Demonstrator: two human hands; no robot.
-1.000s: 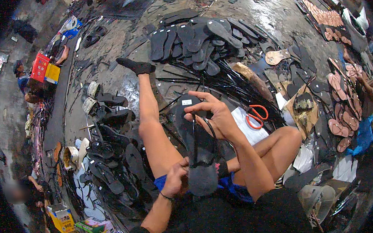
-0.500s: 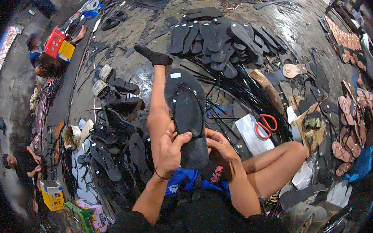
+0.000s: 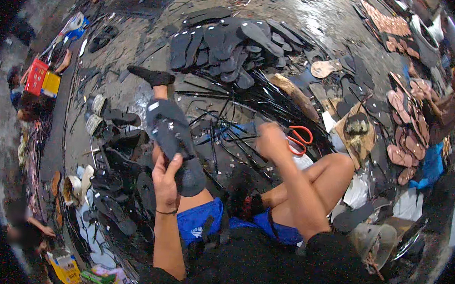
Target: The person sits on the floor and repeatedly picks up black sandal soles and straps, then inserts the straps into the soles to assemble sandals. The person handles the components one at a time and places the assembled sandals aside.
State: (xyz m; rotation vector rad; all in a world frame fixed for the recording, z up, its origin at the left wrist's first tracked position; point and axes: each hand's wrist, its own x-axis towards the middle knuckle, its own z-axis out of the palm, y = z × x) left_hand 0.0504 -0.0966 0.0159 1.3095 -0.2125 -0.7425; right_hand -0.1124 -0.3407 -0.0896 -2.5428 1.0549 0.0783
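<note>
In my left hand (image 3: pixel 165 184) is a black sandal (image 3: pixel 171 130), tilted with its toe away from me. My thumb presses on its top near the heel end, and the fingers go behind it. A small white label shows at the far tip. My right hand (image 3: pixel 272 142) is in the air to the right of the sandal and apart from it. It is blurred, so its fingers do not show clearly. Just beside it are scissors with orange-red handles (image 3: pixel 300 137), their blades hidden. Thin black strips (image 3: pixel 218 136) lie beyond, between my hands.
A heap of black soles (image 3: pixel 218 44) lies ahead on the floor. A wooden piece (image 3: pixel 295 96) rests on more black strips. Pink sandals (image 3: pixel 401 106) lie at the right, a clear plastic container (image 3: pixel 372 241) near my right side. Finished-looking black sandals (image 3: pixel 113 208) crowd the left. Other people sit around.
My right hand has left the sandal and moved right and away, over beside the scissors. My left hand has carried the sandal leftward and tilted it. The whole view has shifted too.
</note>
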